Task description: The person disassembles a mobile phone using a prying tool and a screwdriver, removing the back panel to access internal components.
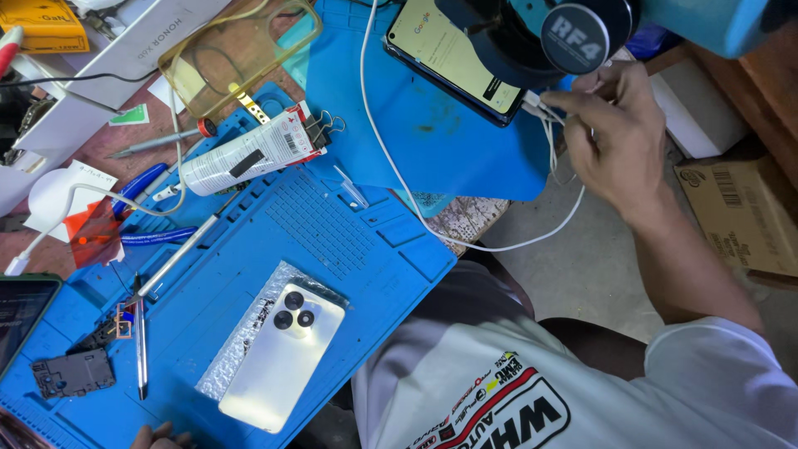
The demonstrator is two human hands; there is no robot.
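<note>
Now my right hand (pixel 619 137) pinches the white cable (pixel 391 166) plug at the far phone (pixel 453 58); limp, light cord, best gripped by its stiff plug; my left hand (pixel 158 436) barely shows, grip untellable.

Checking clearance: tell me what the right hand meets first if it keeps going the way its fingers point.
The right hand points left, fingertips on the white cable plug. First in line is the lit phone, though depth is unclear.

- A worn, reddish-brown wooden surface (pixel 249 50) carries a blue work mat (pixel 332 233).
- Grey concrete floor (pixel 573 258) shows below its edge.
- A brown cardboard box (pixel 740 216) sits on the floor at right.
- Even, soft light.
</note>
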